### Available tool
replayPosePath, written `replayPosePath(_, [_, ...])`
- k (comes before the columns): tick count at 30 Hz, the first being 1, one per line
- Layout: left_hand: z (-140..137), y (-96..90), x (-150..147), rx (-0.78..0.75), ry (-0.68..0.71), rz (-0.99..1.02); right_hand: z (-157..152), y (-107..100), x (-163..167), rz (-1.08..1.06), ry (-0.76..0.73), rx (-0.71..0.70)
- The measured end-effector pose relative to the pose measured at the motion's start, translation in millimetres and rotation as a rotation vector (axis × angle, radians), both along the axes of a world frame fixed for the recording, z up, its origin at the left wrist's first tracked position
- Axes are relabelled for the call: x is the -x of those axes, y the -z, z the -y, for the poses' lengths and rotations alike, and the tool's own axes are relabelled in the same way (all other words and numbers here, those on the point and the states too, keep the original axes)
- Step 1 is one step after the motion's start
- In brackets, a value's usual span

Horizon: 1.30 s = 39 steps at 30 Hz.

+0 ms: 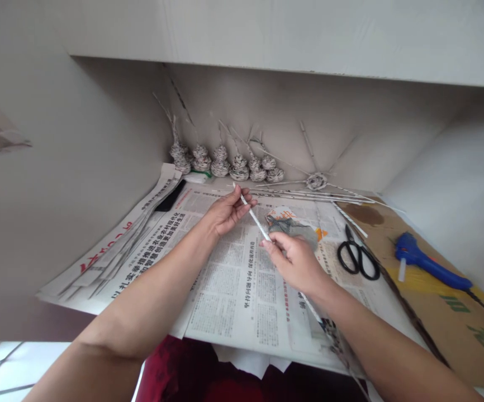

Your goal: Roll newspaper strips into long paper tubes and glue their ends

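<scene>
A thin rolled newspaper tube (260, 224) runs slantwise between my two hands, over a table spread with newspaper (221, 279). My left hand (232, 209) pinches it near its upper tip, thumb against the fingers. Lower down, my right hand (294, 258) is closed around the same tube, whose other end trails below the wrist toward the table's front edge. Behind my right hand lies a grey cloth-like piece (298, 229), partly covered by that hand. Black-handled scissors (357, 259) rest just right of it.
Several woven paper gourds (221, 163) line the back wall, beside a round woven base with spokes (316, 181). Loose paper tubes (309, 195) lie in front. A blue glue gun (428, 262) sits on cardboard (435, 329) at right. Newspaper strips (128, 240) are stacked left, by a black flat object (170, 196).
</scene>
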State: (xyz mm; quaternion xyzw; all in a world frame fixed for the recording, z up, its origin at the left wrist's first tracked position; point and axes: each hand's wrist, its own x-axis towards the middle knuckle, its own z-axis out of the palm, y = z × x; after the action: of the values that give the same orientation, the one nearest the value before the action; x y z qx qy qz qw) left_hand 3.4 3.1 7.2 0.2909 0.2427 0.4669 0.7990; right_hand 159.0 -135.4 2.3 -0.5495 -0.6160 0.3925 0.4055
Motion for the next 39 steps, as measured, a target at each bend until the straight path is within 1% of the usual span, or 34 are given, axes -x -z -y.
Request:
replayPosePath(1, [0.1, -0.6, 0.0, 0.003, 0.001, 0.006, -0.3, 0.3, 0.0, -0.066, -0.026, 0.046])
replayPosePath(5, [1.2, -3.0, 0.1, 0.026, 0.008, 0.023, -1.8, 3.7, 2.8, -0.569, -0.198, 0.330])
replayPosePath(6, [1.7, -3.1, -0.1, 0.029, 0.007, 0.020, -2.0, 4.7, 3.6, -0.630, -0.222, 0.376])
replayPosePath(7, [2.2, -2.9, -0.6, 0.028, 0.005, 0.015, -2.2, 5.7, 4.1, -0.634, -0.226, 0.400])
replayPosePath(8, [2.8, -2.2, -1.3, 0.026, 0.003, 0.006, -2.4, 6.6, 4.3, -0.585, -0.209, 0.395])
replayPosePath(9, [3.5, -1.3, -2.3, 0.022, 0.003, -0.006, -2.6, 7.5, 4.2, -0.495, -0.172, 0.359])
replayPosePath(12, [5.8, 2.2, -5.6, 0.013, 0.015, -0.038, -3.3, 9.7, 2.8, -0.160, -0.034, 0.163])
replayPosePath(13, [6.3, 3.1, -6.5, 0.012, 0.021, -0.039, -3.4, 10.0, 2.2, -0.100, -0.013, 0.127])
replayPosePath(14, [6.7, 3.7, -7.0, 0.012, 0.028, -0.033, -3.5, 10.0, 1.8, -0.096, -0.011, 0.130])
replayPosePath(15, [6.9, 3.9, -7.1, 0.014, 0.033, -0.021, -3.6, 9.5, 1.4, -0.151, -0.027, 0.173])
replayPosePath(18, [6.4, 3.0, -6.0, 0.031, 0.044, 0.017, -4.1, 6.7, 0.7, -0.513, -0.150, 0.383])
replayPosePath(19, [6.1, 2.5, -5.4, 0.036, 0.048, 0.025, -4.5, 6.0, 0.4, -0.619, -0.193, 0.435])
replayPosePath(20, [5.9, 2.1, -5.1, 0.037, 0.049, 0.029, -5.2, 5.7, 0.1, -0.683, -0.221, 0.465])
replayPosePath(21, [5.8, 2.0, -4.9, 0.033, 0.047, 0.029, -5.9, 6.0, -0.2, -0.694, -0.224, 0.471])
replayPosePath(22, [6.0, 2.2, -5.1, 0.024, 0.045, 0.025, -6.8, 6.9, -0.5, -0.655, -0.198, 0.453])
replayPosePath(25, [8.0, 3.5, -7.2, -0.008, 0.052, -0.016, -9.3, 11.9, -0.4, -0.406, -0.055, 0.302])
replayPosePath(26, [9.0, 3.8, -8.1, -0.011, 0.062, -0.030, -9.7, 13.3, -0.1, -0.354, -0.025, 0.262])
replayPosePath(27, [10.1, 3.8, -8.9, -0.009, 0.072, -0.039, -9.7, 14.2, 0.2, -0.353, -0.017, 0.254])
replayPosePath(28, [11.1, 3.5, -9.5, -0.003, 0.081, -0.040, -9.5, 14.3, 0.6, -0.405, -0.035, 0.280])
replayPosePath(31, [13.0, 1.4, -9.9, 0.027, 0.092, -0.007, -7.9, 11.5, 1.4, -0.712, -0.178, 0.433])
replayPosePath(33, [13.2, 0.1, -9.4, 0.046, 0.095, 0.001, -7.1, 9.3, 1.5, -0.828, -0.258, 0.487])
replayPosePath(34, [13.1, 0.0, -9.1, 0.050, 0.096, -0.007, -7.1, 9.1, 1.6, -0.818, -0.259, 0.490])
replayPosePath(36, [12.9, 0.6, -8.9, 0.043, 0.092, -0.042, -7.9, 10.7, 1.5, -0.676, -0.189, 0.435])
replayPosePath(39, [13.3, 2.6, -9.6, 0.017, 0.086, -0.090, -9.9, 16.1, 0.9, -0.360, -0.033, 0.236])
